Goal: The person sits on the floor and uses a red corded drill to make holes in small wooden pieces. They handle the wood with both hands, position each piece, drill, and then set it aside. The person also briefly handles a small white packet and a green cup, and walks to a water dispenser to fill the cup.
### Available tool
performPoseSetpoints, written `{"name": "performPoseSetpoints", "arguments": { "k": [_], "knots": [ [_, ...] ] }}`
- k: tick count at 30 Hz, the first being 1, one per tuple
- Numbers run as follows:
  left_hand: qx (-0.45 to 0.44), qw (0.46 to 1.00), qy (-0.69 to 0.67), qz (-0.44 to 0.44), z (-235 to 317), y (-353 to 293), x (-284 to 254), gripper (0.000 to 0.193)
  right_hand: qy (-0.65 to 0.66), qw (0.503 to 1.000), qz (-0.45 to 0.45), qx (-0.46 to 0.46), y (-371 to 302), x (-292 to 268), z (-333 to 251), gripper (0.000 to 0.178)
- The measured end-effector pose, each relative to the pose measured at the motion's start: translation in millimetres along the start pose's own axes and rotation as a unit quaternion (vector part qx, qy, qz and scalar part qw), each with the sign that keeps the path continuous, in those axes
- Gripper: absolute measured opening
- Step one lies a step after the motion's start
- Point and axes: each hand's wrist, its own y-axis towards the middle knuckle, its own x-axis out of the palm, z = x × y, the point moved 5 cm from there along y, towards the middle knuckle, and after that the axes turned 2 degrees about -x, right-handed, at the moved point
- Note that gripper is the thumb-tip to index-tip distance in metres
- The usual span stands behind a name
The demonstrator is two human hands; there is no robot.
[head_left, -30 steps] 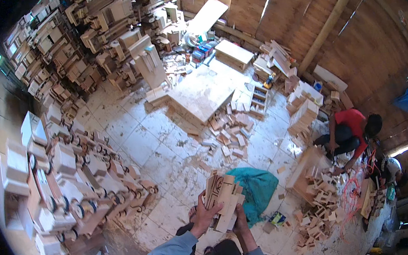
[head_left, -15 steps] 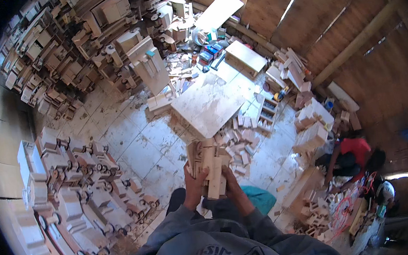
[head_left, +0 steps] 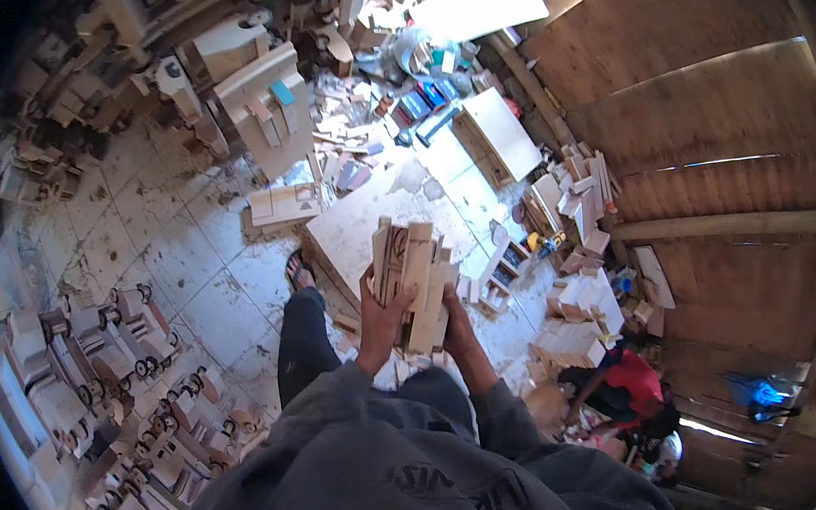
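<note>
A stack of pale cut wooden pieces (head_left: 419,289) is held upright in front of me, between both hands. My left hand (head_left: 381,324) is closed round its left side, with the thumb across the front. On the right side, my right hand (head_left: 459,328) presses against the wood, its fingers partly hidden behind. The outer left piece has dark grooves or cut-outs. Beyond the stack, a low wooden board table (head_left: 354,223) stands on the tiled floor, partly covered by the wood.
Many wooden toy vehicles with wheels (head_left: 144,366) crowd the floor at left. A box-like bench (head_left: 498,139), a yellow drill (head_left: 546,242) and stacked wood blocks (head_left: 577,321) lie to the right. A person in red (head_left: 632,386) crouches at lower right. My left foot (head_left: 299,269) is forward.
The view has shifted and turned as I move, with my left leg and sandalled foot now showing ahead. Both hands keep hold of the wooden pieces, which now overlap the board table.
</note>
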Motion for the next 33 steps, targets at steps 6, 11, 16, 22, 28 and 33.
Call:
{"name": "performPoseSetpoints", "arguments": {
  "k": [6,11,16,22,28,33],
  "knots": [
    [-0.042,0.999,-0.002,-0.016,42,100,54,0.073,-0.021,0.998,0.063,0.003,73,12,-88,0.067],
    [-0.062,0.997,-0.047,0.003,44,169,93,0.073,-0.014,0.998,0.048,0.036,136,4,-148,0.067],
    [0.003,0.996,-0.027,0.086,33,260,125,0.069,-0.021,0.997,-0.032,0.063,239,-21,-199,0.061],
    [0.096,0.94,-0.088,0.315,-1,346,168,0.052,-0.094,0.942,-0.187,0.263,388,-53,-242,0.054],
    [0.071,0.9,-0.166,0.397,-35,366,234,0.055,-0.15,0.913,-0.252,0.285,405,-90,-307,0.056],
    [0.059,0.86,-0.233,0.45,-73,389,279,0.06,-0.198,0.869,-0.253,0.377,427,-127,-338,0.051]
  ]
}}
